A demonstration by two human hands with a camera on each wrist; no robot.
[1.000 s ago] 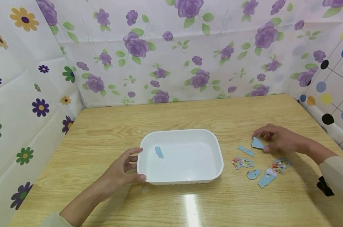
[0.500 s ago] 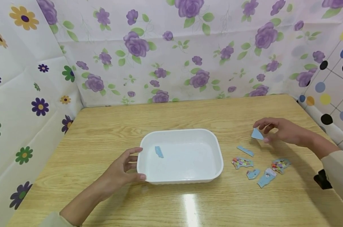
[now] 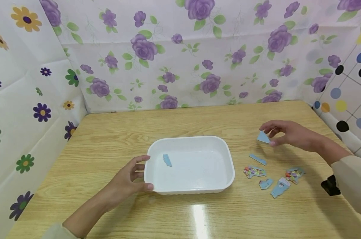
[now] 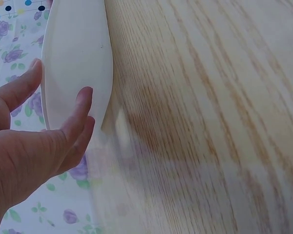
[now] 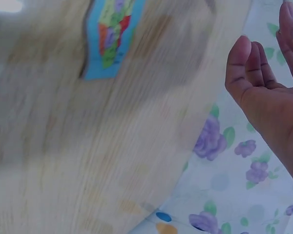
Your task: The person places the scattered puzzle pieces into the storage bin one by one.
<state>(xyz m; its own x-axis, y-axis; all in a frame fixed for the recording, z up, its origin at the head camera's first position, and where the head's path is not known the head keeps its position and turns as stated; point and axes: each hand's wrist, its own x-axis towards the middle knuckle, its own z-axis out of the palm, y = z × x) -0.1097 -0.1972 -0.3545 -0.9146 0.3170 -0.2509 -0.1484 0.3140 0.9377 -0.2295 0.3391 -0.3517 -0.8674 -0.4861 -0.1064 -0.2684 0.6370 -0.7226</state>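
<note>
A white plastic tray [image 3: 192, 166] stands on the table with one small light-blue puzzle piece [image 3: 167, 160] lying inside, left of its middle. At the tray's left end, my left hand [image 3: 129, 177] has its spread fingers and thumb touching the rim and outer wall; the left wrist view shows the fingers [image 4: 78, 112] against that wall. My right hand [image 3: 285, 132] pinches a flat blue puzzle piece [image 3: 263, 137] between thumb and fingertips, raised above the table to the right of the tray. In the right wrist view the held piece is hardly seen.
Below the right hand lie several more puzzle pieces: a thin blue strip [image 3: 258, 159], a multicoloured piece [image 3: 254, 171], another multicoloured piece [image 3: 294, 174] and smaller blue ones. A black object [image 3: 330, 185] shows beside the right sleeve. Flowered cloth [image 3: 180, 66] borders the table's back.
My right hand has lifted the blue puzzle piece off the table and moved up and slightly left with it. The left hand and the tray stay where they were.
</note>
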